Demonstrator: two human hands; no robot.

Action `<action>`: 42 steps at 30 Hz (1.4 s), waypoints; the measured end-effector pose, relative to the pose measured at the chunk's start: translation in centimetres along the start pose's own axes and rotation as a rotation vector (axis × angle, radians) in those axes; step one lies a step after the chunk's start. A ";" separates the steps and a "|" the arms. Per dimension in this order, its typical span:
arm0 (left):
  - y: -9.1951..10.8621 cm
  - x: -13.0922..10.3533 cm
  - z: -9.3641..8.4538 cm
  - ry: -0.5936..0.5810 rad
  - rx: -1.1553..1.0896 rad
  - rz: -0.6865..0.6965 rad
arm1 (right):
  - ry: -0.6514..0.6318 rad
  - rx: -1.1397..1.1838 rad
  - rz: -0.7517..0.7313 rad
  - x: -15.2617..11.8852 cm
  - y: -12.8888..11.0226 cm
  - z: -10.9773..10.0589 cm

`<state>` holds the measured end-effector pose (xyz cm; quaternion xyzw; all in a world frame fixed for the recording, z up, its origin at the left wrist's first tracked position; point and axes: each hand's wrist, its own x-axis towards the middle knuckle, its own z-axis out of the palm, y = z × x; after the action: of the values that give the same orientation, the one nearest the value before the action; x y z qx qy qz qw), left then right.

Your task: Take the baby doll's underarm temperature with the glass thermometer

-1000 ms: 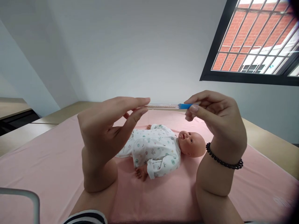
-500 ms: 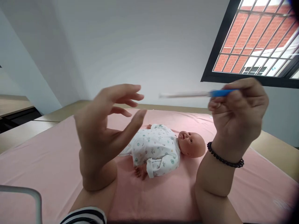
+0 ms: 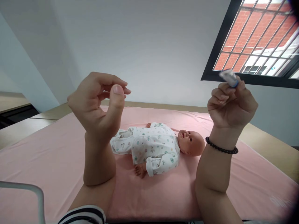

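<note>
My right hand [image 3: 231, 104] is raised at the right, pinching the blue end of a slim glass thermometer [image 3: 229, 77] between thumb and fingers. The thermometer looks short and blurred from this angle, its pale part tilted up and to the left. At the left, my left hand [image 3: 100, 104] is held up with loosely curled fingers and nothing visible in it. Between and below both hands, a baby doll [image 3: 155, 147] in a white printed outfit lies on its back, head to the right. Neither hand touches the doll.
A pink sheet [image 3: 163, 199] covers the table under the doll. Behind it rises a grey-white wall [image 3: 144, 46], with a barred window [image 3: 254, 40] at the upper right. A grey metal rail [image 3: 39, 199] curves in at the lower left.
The thermometer has swung from lying level, pointing left, to a foreshortened, upward tilt in my right hand. My left hand has drawn back left, and its fingers have curled in closer.
</note>
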<state>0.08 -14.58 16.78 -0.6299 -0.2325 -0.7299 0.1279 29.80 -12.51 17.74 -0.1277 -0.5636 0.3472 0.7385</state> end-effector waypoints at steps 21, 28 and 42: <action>-1.5 0.9 -0.4 -0.088 0.000 -0.051 | -0.092 -0.130 0.039 1.0 2.7 0.0; -2.1 1.1 -0.4 -0.091 0.001 -0.052 | -0.147 -0.254 0.233 0.8 3.3 0.9; -3.2 1.2 0.0 -0.040 -0.001 -0.050 | -0.108 -0.020 0.102 1.2 4.2 0.8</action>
<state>-1.62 -11.72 17.41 -0.6383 -0.2504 -0.7203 0.1047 27.70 -8.81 16.44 -0.1446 -0.5989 0.3853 0.6870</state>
